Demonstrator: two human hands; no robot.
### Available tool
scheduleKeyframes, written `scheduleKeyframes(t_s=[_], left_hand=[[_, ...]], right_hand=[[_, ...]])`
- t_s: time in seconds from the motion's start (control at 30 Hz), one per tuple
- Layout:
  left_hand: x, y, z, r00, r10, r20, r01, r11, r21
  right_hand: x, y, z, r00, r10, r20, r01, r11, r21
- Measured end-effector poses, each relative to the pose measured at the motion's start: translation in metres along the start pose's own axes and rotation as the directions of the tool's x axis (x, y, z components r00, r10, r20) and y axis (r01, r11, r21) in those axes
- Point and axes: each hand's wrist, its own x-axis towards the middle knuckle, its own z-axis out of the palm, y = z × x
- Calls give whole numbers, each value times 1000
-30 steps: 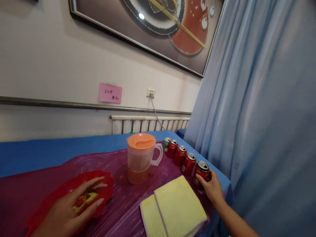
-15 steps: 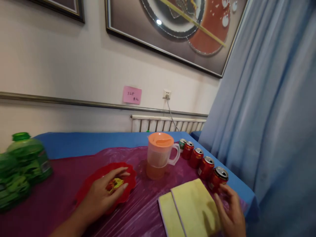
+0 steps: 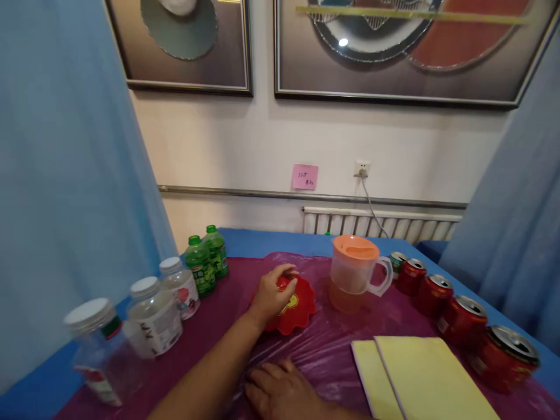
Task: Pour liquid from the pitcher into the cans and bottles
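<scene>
My left hand [image 3: 272,296] hovers over a red scalloped plate [image 3: 304,306] with a yellow design at its centre. Its fingers are curved and apart, and nothing shows in its grasp. Below the plate, my right hand [image 3: 284,389] lies palm down on the purple plastic sheet [image 3: 319,364], fingers stretched out and holding nothing. Right of the plate stands a clear pitcher [image 3: 347,280] with an orange lid and some amber liquid inside. A folded yellow cloth [image 3: 429,376] lies to the right of my right hand.
A row of several cans [image 3: 464,321], mostly red, lines the right edge. On the left stand clear jars [image 3: 155,315] with white lids and two green bottles [image 3: 201,268]. Blue curtains [image 3: 74,146] hang at both sides; a radiator [image 3: 385,219] is behind.
The view has turned left, bringing in the jars and left curtain. My right hand has left the nearest can and moved to the sheet before the plate. My left hand stays over the plate.
</scene>
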Motion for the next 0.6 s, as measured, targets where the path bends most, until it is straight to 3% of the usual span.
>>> scheduleKeyframes(t_s=[0.27,0.4,0.43,0.5,0.57,0.6], left_hand=[[8,11,-23,996,-42,-80,47,997,68],[-20,42,-56,993,-23,-118,41,988,151],[-33,51,-67,986,33,-162,12,964,265],[-62,64,-90,942,173,-288,-13,875,484],[-91,69,-116,864,274,-422,74,760,646],[-104,67,-129,783,326,-529,158,719,677]], right_hand=[[-10,-7,-10,990,80,114,-95,986,137],[-13,-5,-18,990,55,133,-79,980,183],[-14,-5,-19,991,39,127,-62,981,183],[-17,-6,-18,995,21,101,-37,986,165],[-20,-8,-15,997,37,67,-46,989,140],[-22,-8,-13,998,43,55,-50,989,139]])
